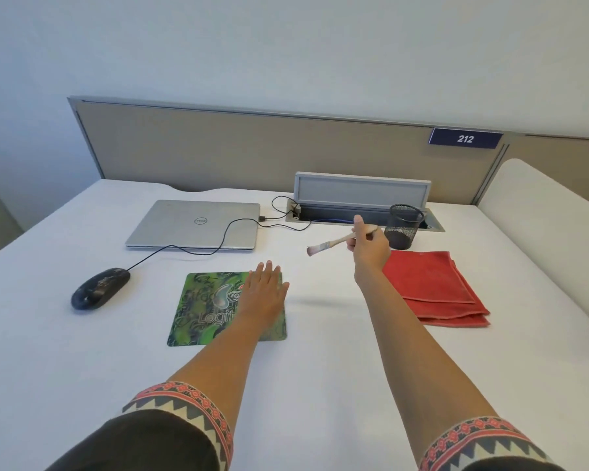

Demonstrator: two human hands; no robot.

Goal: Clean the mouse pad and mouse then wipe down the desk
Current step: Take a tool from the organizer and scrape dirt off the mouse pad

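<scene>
Resting flat on the green patterned rectangular mouse pad (201, 311), the left hand (264, 288) has its fingers straight and together, grip wide, covering the pad's far right corner. The pad lies mid-way across the white tabletop (320, 368), well back from the near edge. Up at the right, the right hand (369, 244) is lifted off the surface, grip wrapped round the wooden handle of a small pale-bristled brush (323, 245), bristles pointing left. A broad strip of white shows between the pad's right edge and the folded red cloth (432, 287). The black mesh pen cup (403, 227) stands at the cloth's far edge, touching or just apart, hard to say. The glossy black corded mouse (99, 288) sits well left of the pad, its cable running back to the closed silver laptop (194, 224).
</scene>
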